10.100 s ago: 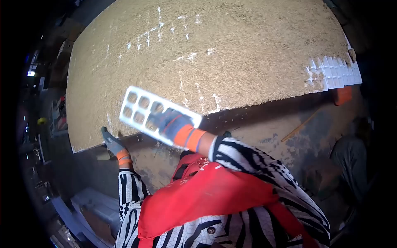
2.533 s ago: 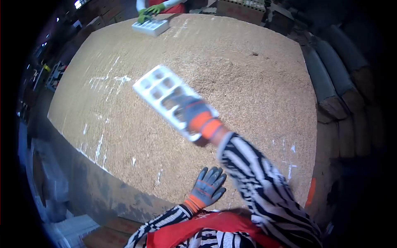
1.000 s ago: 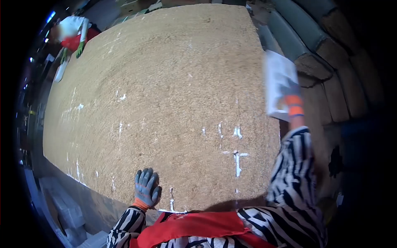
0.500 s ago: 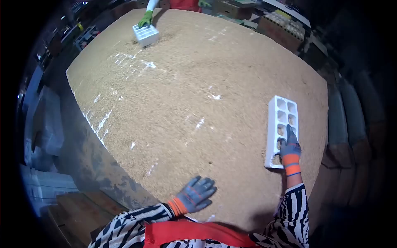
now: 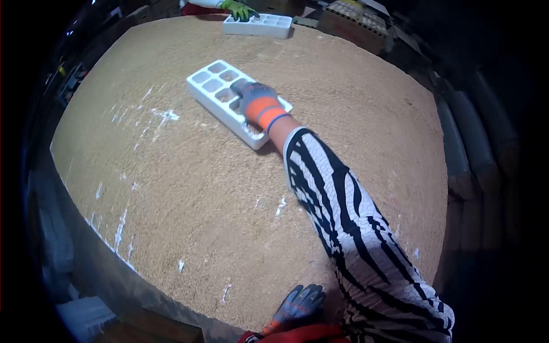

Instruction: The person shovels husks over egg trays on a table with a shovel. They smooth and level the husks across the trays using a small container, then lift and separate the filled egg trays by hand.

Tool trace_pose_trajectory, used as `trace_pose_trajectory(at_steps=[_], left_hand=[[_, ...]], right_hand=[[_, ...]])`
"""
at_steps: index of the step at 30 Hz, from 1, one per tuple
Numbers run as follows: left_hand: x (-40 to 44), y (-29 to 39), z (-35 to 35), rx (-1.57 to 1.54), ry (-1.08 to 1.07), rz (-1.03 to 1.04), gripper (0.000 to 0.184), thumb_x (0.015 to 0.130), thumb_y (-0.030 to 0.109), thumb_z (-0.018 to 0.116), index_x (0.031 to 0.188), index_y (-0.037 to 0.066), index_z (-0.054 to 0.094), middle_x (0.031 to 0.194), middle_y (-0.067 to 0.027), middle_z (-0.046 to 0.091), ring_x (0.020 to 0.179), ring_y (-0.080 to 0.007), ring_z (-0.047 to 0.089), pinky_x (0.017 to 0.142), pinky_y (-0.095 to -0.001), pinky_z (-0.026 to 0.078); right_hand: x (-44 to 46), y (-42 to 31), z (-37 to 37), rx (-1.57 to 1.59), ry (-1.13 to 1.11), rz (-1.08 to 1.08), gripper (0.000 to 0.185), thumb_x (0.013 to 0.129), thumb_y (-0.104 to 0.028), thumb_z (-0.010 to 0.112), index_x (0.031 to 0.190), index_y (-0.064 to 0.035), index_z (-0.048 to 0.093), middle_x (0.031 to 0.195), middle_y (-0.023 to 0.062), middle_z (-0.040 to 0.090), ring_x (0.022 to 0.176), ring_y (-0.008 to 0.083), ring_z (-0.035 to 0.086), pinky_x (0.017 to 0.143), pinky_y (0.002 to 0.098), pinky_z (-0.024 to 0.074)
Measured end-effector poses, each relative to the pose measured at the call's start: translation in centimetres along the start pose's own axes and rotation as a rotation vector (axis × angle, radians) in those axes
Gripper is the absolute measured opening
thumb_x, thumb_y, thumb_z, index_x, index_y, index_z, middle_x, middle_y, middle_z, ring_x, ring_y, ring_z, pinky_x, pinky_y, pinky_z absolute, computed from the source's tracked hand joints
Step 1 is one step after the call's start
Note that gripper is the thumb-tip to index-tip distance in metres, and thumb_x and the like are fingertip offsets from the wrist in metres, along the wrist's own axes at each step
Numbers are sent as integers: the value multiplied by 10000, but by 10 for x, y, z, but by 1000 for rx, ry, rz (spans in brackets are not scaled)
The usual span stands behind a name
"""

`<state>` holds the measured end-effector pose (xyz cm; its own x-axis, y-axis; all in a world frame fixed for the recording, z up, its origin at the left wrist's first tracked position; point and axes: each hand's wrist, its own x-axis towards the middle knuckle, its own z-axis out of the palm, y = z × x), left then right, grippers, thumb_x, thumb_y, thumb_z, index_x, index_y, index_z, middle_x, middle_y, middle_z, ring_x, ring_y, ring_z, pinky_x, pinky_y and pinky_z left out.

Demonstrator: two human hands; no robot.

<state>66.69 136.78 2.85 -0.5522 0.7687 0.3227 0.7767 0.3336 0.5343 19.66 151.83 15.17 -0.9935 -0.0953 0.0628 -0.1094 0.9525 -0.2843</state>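
Note:
My right hand [image 5: 255, 98], in a grey glove with an orange cuff, grips a white foam tray [image 5: 220, 108] with two rows of square cells, its fingers down in the cells. The tray sits slanted on a spread of fine tan grains [image 5: 189, 188], and some cells have grains in them. Close to my body, my left hand [image 5: 302, 302], gloved the same way, lies with fingers stretched out at the near edge of the grains and holds nothing.
At the far edge a co-worker's green-gloved hand [image 5: 240, 10] is on another white tray [image 5: 274, 26]. Behind the table stands a cardboard box [image 5: 346, 30] topped with pale round things in rows. Grey wrapped stacks [image 5: 477, 143] line the right side.
My right hand has carried the tray from the right side to the far middle and turned it. My left hand stays near my body. The co-worker's tray has shifted right along the far edge.

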Motion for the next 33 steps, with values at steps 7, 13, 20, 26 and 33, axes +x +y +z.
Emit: trace_pose_trajectory(at_steps=[7, 13, 20, 26, 33], left_hand=[[32, 10, -39, 105, -255, 62, 442, 778, 242, 597, 1191, 94, 544, 1265, -135, 507, 1205, -285, 453, 1017, -458, 320], [78, 51, -57, 31, -198, -112, 470, 763, 193, 622, 1194, 28, 532, 1238, -194, 516, 1171, -358, 478, 1002, -520, 323], [80, 67, -42, 150, -236, -68, 467, 780, 209, 599, 1201, 21, 527, 1252, -217, 493, 1177, -398, 457, 1000, -549, 309], [73, 57, -25, 203, -207, 3, 310, 688, 253, 573, 877, 14, 516, 899, -179, 514, 831, -363, 513, 729, -477, 378], [57, 58, -25, 215, -187, -8, 441, 708, 276, 606, 1066, 30, 533, 1111, -189, 537, 1045, -386, 509, 914, -538, 354]], right_hand=[[-74, 242, -75, -40, 142, 397, 472, 811, -310, 610, 1267, -210, 544, 1238, 142, 566, 1143, 300, 541, 968, 372, 409], [-199, 413, -149, -154, 211, 696, 529, 771, -437, 606, 1236, -189, 564, 1260, 139, 551, 1153, 297, 532, 935, 398, 434], [-372, 579, -195, -233, 316, 1109, 499, 793, -444, 597, 1235, -213, 579, 1229, 130, 577, 1139, 287, 547, 973, 377, 411], [-476, 576, -204, -10, 648, 1091, 527, 756, -353, 670, 1223, -124, 585, 1204, 158, 588, 1088, 305, 578, 943, 367, 437], [-441, 453, -142, -226, 208, 914, 418, 775, -329, 640, 1131, -112, 616, 1009, 196, 650, 972, 323, 623, 797, 395, 505]])
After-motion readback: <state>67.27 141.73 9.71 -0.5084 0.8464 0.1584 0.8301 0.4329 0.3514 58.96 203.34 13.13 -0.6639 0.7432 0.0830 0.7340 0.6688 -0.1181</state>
